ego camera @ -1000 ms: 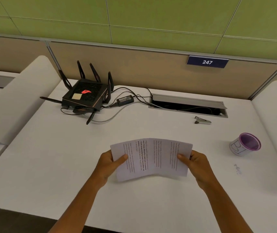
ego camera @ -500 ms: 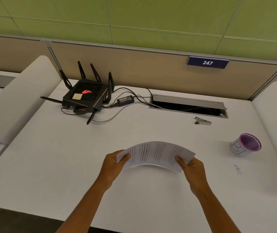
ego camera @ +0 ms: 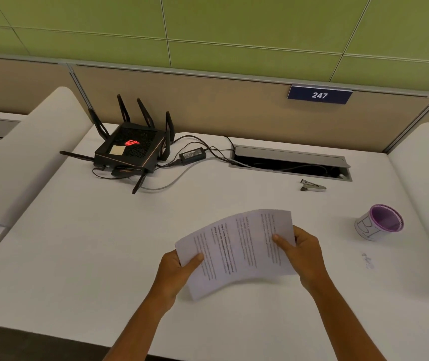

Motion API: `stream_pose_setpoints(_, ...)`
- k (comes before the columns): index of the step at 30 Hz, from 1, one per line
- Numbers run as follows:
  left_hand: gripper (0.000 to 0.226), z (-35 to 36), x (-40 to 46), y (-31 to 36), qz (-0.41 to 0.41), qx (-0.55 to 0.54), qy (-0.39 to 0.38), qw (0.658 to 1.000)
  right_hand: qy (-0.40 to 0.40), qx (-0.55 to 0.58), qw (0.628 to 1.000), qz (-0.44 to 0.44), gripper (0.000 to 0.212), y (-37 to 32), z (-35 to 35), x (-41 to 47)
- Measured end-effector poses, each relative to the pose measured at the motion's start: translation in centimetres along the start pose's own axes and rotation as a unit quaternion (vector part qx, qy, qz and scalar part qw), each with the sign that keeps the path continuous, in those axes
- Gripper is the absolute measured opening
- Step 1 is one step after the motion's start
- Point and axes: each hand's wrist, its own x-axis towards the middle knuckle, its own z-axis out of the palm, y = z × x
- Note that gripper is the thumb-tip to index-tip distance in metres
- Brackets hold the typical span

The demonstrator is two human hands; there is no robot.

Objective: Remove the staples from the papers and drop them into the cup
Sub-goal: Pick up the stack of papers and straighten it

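Hands (ego camera: 175, 272) (ego camera: 303, 252) pinch papers (ego camera: 237, 250) at both ends, bowed; a harder tug may tear them before remover (ego camera: 313, 185) arrives.

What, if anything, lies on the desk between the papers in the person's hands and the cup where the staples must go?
Nothing visible. The papers are held in the left hand and right hand; bare desk runs to the cup. The staple remover lies farther back, off that line.

papers (ego camera: 237, 252): printed, bowed, held above desk | cup (ego camera: 380, 222): purple-rimmed, tilted, right
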Motion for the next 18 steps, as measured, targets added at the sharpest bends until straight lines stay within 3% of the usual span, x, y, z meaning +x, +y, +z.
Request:
stream_pose_setpoints(3, 0.027, -0.7, -0.6, -0.3, 0.002, 0.0, -0.027, 1.0, -0.041, -0.068, 0.996, -0.029, 0.02, -1.3, -0.8, 1.1)
stream_pose_setpoints(9, 0.036, -2.2, -0.8, 0.3, 0.01, 0.054, -0.158, 0.986, -0.15, -0.187, 0.97, -0.044, 0.012, -3.8, -1.1, 2.7)
stream_pose_setpoints(18, 0.021, 2.5, 1.0, 2.9, 0.043, 0.13, -0.183, 0.974, -0.226, -0.294, 0.927, -0.063, 0.011, -5.3, 1.6, 4.0)
